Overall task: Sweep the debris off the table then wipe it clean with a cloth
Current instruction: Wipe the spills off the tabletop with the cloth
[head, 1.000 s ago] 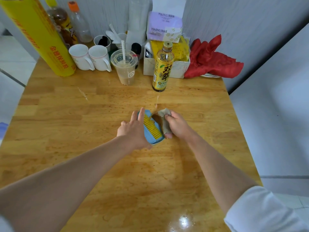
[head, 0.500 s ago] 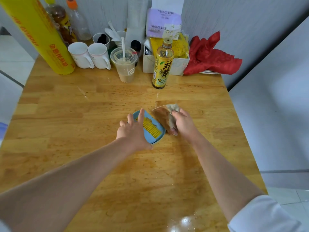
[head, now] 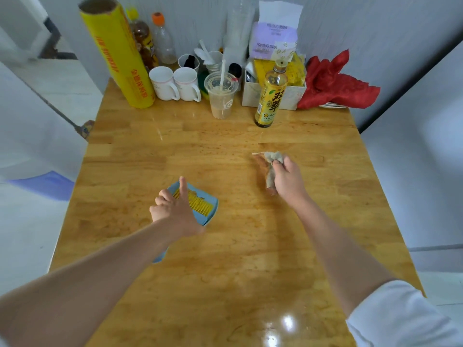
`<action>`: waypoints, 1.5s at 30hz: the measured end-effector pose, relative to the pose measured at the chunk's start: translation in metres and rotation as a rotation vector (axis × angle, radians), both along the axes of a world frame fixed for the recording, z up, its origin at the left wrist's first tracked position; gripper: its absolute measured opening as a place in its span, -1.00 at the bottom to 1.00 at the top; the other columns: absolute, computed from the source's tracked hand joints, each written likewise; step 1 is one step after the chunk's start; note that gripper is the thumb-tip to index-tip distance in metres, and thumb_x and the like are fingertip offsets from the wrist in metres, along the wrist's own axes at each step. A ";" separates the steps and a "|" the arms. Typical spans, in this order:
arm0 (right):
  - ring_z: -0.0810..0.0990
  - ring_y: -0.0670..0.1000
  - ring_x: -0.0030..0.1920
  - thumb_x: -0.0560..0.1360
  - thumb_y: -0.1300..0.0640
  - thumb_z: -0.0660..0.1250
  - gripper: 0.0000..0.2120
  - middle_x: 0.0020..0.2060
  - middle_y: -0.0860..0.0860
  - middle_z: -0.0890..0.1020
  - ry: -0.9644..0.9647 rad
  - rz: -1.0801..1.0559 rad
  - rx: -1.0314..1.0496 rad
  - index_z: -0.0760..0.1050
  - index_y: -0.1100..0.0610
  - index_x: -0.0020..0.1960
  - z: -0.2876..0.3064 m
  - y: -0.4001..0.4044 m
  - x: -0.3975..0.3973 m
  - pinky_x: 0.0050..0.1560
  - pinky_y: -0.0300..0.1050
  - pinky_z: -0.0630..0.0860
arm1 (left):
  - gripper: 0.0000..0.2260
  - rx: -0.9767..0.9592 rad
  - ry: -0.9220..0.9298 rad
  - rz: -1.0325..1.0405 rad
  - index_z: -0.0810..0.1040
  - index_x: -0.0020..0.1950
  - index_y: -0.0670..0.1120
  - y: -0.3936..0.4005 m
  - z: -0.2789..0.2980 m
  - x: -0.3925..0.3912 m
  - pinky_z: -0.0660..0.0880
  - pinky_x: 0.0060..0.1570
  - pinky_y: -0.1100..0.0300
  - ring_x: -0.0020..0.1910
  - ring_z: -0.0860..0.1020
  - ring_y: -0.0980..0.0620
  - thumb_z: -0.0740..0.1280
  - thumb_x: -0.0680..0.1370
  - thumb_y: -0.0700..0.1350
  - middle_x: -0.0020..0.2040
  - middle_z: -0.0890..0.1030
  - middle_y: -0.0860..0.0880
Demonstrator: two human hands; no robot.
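Grey-brown and crumpled, the cloth [head: 271, 169] sits bunched in the right hand [head: 288, 181], whose fingers curl round it and pinch it against the palm, just right of the middle of the table [head: 250, 271]. A thin brownish flap shows on its left edge (paper or part of the rag, I cannot tell). It looks soft, limp and light, so it should fold to whatever shape the fingers give it; for wiping, I judge it better spread flat under the palm than held in a wad, since a wad touches little wood.

To the left and nearer, the left hand [head: 172, 209] grips a small blue dustpan [head: 203, 209] with a yellow comb strip; the thumb lies straight along the top and the other fingers wrap the handle. The pan looks like stiff, light plastic, best held by that handle and kept level so nothing tips out.

No debris is plain on the bare wood, which suggests sweeping is about done.

Along the far edge stand a yellow roll of film [head: 117, 53], two white mugs [head: 175, 83], a lidded cup with a straw [head: 221, 96], a yellow bottle [head: 270, 96] and a red rag [head: 333, 81], all well apart from both hands.
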State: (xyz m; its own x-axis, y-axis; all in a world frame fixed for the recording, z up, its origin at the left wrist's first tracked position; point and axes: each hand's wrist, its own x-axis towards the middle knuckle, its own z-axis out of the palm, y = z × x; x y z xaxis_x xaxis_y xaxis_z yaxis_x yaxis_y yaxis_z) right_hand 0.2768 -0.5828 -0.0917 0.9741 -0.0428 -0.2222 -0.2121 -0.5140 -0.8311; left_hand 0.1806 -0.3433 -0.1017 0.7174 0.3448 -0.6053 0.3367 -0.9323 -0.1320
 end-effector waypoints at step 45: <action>0.44 0.26 0.31 0.60 0.17 0.17 -0.66 0.31 0.09 0.56 -0.114 0.039 -0.595 0.48 0.03 0.34 -0.082 -0.191 0.253 0.31 0.19 0.39 | 0.20 -0.111 0.143 0.032 -0.34 0.58 -0.11 -0.156 -0.017 0.264 0.04 0.39 -0.47 0.53 -0.13 -0.43 0.45 0.36 0.35 0.53 -0.17 -0.44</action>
State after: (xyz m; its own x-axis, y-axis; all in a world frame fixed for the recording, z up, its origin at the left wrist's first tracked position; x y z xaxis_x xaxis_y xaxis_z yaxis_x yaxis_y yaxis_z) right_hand 0.5293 -0.7737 -0.1735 0.9937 -0.0912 -0.0656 -0.1103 -0.9031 -0.4151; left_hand 0.4443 -0.4997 -0.1185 0.6107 0.2913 -0.7363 0.3518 -0.9329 -0.0773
